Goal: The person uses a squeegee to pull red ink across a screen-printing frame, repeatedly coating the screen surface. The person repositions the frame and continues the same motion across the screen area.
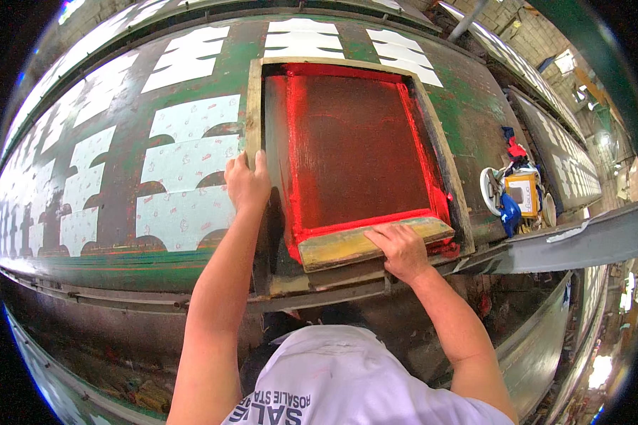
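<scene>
A wooden-framed printing screen (361,142) lies flat on the long green table in front of me, its mesh dark red with bright red ink along the edges. My left hand (248,183) is closed around the left side of the frame. A wide wooden squeegee (340,249), yellowed and stained, rests across the near end of the mesh. My right hand (400,249) grips the squeegee right of its middle, fingers over its top edge. The squeegee's blade is hidden beneath the wood.
White cut fabric pieces (188,170), some with small red prints, lie in rows on the table (120,244). To the right stand a yellow container (523,193), a white round lid (489,190) and blue and red rags (515,145). A grey metal beam (581,241) crosses at right.
</scene>
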`<move>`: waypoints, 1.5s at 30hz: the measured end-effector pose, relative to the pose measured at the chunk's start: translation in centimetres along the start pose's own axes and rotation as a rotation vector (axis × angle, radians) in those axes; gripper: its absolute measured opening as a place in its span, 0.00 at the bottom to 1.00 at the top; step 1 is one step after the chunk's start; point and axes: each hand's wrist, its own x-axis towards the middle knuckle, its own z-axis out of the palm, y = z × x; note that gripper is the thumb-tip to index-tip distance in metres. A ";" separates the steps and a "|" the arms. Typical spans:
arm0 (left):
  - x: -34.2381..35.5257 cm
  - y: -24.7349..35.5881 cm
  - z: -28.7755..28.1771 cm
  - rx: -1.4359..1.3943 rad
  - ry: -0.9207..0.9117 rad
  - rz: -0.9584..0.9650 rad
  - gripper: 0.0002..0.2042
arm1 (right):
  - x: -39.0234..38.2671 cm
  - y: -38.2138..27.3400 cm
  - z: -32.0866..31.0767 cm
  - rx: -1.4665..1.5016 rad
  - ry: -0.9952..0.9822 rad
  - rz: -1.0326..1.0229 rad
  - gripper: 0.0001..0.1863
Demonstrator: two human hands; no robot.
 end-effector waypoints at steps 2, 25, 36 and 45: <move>0.0 -0.3 0.1 0.001 0.008 0.016 0.32 | 2.1 2.0 1.1 -0.030 0.025 -0.018 0.32; 0.1 1.2 0.6 0.077 0.148 0.014 0.16 | 41.5 28.5 7.8 -0.144 -0.096 0.120 0.24; 0.3 1.5 0.5 0.028 0.120 -0.075 0.15 | 45.3 32.5 7.4 -0.159 -0.111 0.103 0.26; 0.4 1.5 0.4 0.110 0.120 -0.038 0.14 | 42.0 29.1 3.5 -0.086 -0.354 0.066 0.20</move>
